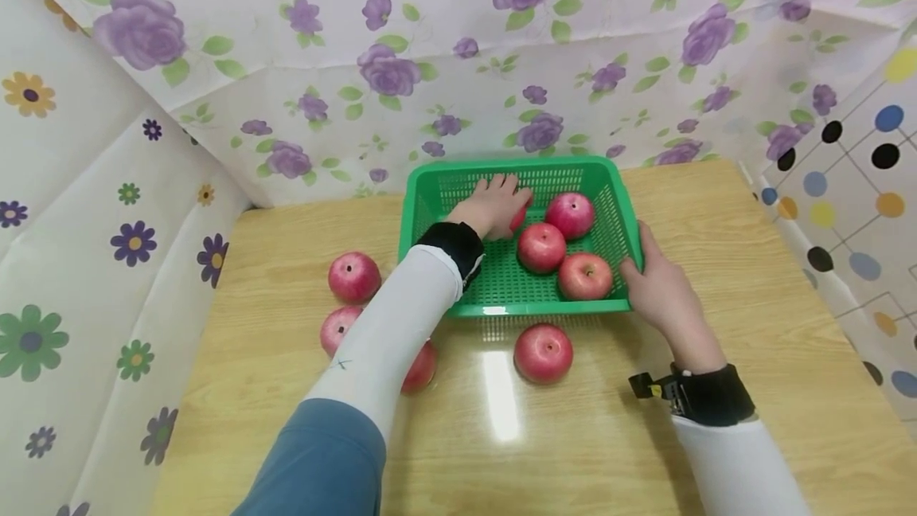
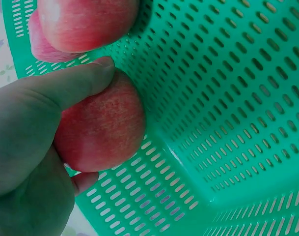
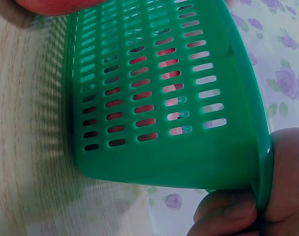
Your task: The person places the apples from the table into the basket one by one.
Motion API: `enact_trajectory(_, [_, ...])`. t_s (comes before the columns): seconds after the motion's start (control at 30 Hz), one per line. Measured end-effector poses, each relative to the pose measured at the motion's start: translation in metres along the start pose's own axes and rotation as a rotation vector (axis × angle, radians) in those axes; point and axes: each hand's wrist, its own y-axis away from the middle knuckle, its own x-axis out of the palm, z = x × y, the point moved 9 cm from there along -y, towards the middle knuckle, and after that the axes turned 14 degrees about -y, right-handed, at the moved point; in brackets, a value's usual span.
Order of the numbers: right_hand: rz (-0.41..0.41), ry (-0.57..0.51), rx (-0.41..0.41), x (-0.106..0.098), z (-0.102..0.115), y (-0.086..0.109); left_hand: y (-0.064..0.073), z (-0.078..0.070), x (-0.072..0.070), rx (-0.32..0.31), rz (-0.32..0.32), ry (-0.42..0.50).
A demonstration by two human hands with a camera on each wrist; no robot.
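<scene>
**Even split: four in, four out**

Farthest left on the bench (image 1: 272, 285) sit a back apple (image 1: 354, 277) and, close in front of it, a second apple (image 1: 338, 330) partly covered by the left sleeve (image 1: 387, 325). A third apple (image 1: 422, 366) shows past the sleeve's other side. No hand is on any of the three.

Next comes the basket (image 1: 533, 308). The left hand (image 1: 493, 205) reaches into its left half, fingers curled round one apple (image 2: 102, 125), spread only about as wide as the fruit. The hold is firm-looking, from above and below; I cannot tell whether that apple rests on the basket's floor. Right of it lie three more: a middle apple (image 1: 541, 248), a purplish apple (image 1: 570, 215) behind and a pale apple (image 1: 585, 276) in front, near the corner.

Below the middle one, outside, a front apple (image 1: 544, 353) sits on the bench just before the basket's near side.

At far right, the right hand (image 1: 662, 289) grips the basket's rim at the near right corner, fingers closed on the edge.

By count, the work looks about halfway: four apples within the walls, one of them in hand and not yet let go, and four outside to deal with, if the basket is being filled.
</scene>
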Motion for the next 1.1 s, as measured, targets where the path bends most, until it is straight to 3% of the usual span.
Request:
enact_trajectory(0.2, [-0.008, 0.004, -0.006, 0.001, 0.000, 0.001, -0.007, -0.006, 0.006, 0.036, -0.014, -0.029])
enact_trajectory(0.63, [-0.013, 0.001, -0.002, 0.000, -0.002, 0.000, -0.016, -0.010, 0.012, 0.050, -0.082, -0.083])
enact_trajectory(0.83, [-0.016, 0.002, -0.003, 0.000, -0.001, 0.000, -0.012, -0.008, 0.009, 0.057, -0.126, -0.058])
enact_trajectory(1.1, [-0.014, 0.004, 0.000, 0.000, -0.002, 0.000, -0.013, -0.006, 0.013, 0.048, -0.114, 0.039])
